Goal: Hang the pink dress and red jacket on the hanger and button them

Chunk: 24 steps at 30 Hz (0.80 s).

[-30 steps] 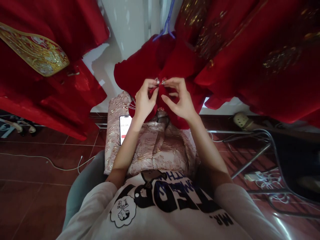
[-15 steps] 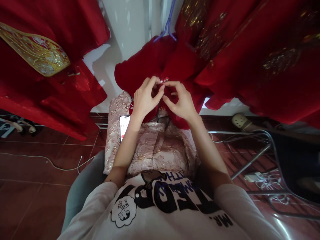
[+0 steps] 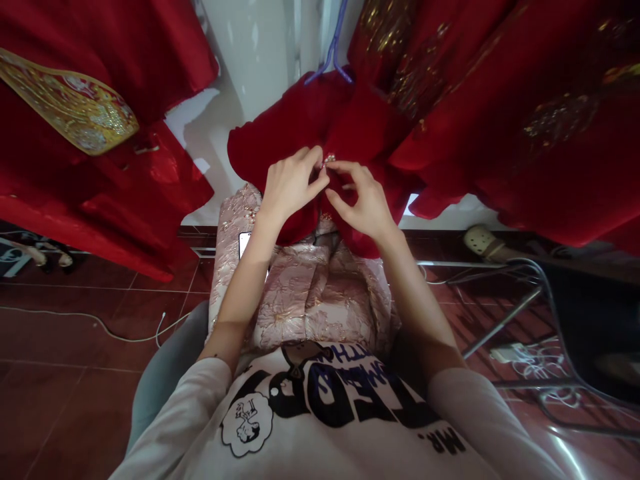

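Observation:
A red garment [image 3: 295,117] hangs from a purple hanger [image 3: 334,57], its lower part resting over my lap. Near its middle is a small ornament of pale beads [image 3: 329,159]. My left hand [image 3: 293,183] is beside it, thumb and fingers closed in a pinch at its lower left; whatever lies in the pinch is too small to make out. From the other side, my right hand [image 3: 364,203] reaches in with its index fingertip at the ornament's lower edge. Its thumb is held apart below, and its other fingers are partly hidden.
A pink brocade cushion or folded cloth [image 3: 320,293] lies across my lap. A phone [image 3: 244,241] rests on it, partly behind my left forearm. Red embroidered garments [image 3: 160,160] hang at both sides. To the right are a chair [image 3: 585,320], cables [image 3: 540,363] and someone's clog [image 3: 481,241].
My left hand has shifted slightly up and left, and its forearm now covers more of the phone. The beaded ornament shows more plainly. My right hand has hardly moved.

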Motion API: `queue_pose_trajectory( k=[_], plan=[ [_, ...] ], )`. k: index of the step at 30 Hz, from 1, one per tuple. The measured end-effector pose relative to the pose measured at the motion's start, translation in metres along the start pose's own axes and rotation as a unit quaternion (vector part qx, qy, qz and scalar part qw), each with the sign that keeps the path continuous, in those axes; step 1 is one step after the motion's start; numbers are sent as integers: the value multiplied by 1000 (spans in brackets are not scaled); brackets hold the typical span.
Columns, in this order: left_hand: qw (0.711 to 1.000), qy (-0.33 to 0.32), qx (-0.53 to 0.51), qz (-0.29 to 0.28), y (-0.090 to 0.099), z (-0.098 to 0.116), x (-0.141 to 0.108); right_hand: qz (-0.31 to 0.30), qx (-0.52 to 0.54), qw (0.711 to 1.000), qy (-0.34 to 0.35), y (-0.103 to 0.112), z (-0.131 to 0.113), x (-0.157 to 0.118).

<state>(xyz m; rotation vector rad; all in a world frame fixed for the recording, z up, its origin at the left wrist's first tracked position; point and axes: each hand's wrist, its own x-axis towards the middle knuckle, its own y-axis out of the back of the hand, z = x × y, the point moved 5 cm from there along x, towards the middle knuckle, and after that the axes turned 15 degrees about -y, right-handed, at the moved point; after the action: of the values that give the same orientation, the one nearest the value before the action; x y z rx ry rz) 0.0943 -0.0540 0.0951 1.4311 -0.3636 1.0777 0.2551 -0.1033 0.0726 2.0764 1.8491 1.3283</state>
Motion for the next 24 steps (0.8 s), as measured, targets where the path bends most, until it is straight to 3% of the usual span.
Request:
queue_pose_trajectory(
  k=[8, 16, 24],
  plan=[
    [998, 9, -56, 31, -9, -7, -4, 1, 0, 1000, 1, 2, -1, 0],
    [999, -13, -39, 30, -12, -8, 1, -9, -6, 1000, -1, 2, -4, -1],
    [997, 10, -67, 46, -17, -14, 0, 1, -6, 1000, 9, 4, -4, -1]
  ],
)
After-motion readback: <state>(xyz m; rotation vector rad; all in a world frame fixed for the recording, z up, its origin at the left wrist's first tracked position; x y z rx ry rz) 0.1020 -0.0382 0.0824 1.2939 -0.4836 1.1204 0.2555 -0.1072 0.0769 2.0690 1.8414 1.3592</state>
